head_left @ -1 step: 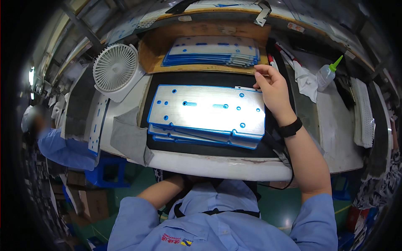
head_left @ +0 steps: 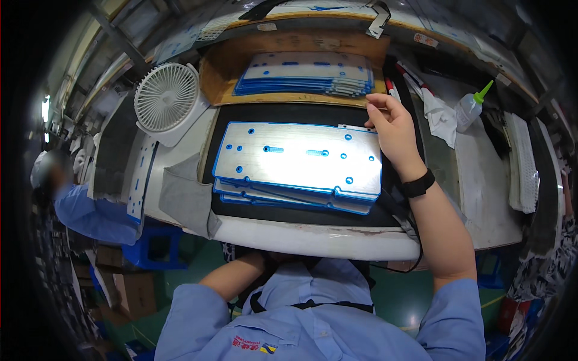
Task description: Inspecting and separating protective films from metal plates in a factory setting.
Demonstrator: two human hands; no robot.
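Head: shiny, rect. metal plates (head_left: 295, 165)

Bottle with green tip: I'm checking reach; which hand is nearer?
Right. The right hand is left of the bottle; the left hand is hidden near the table's front edge.

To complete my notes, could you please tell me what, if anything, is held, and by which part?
The right hand holds nothing visible; the left hand is hidden, so I cannot tell.

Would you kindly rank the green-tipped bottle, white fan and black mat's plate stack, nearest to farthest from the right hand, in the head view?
1. Plate stack, just left of the right hand
2. Green-tipped bottle, to its right
3. White fan, far left
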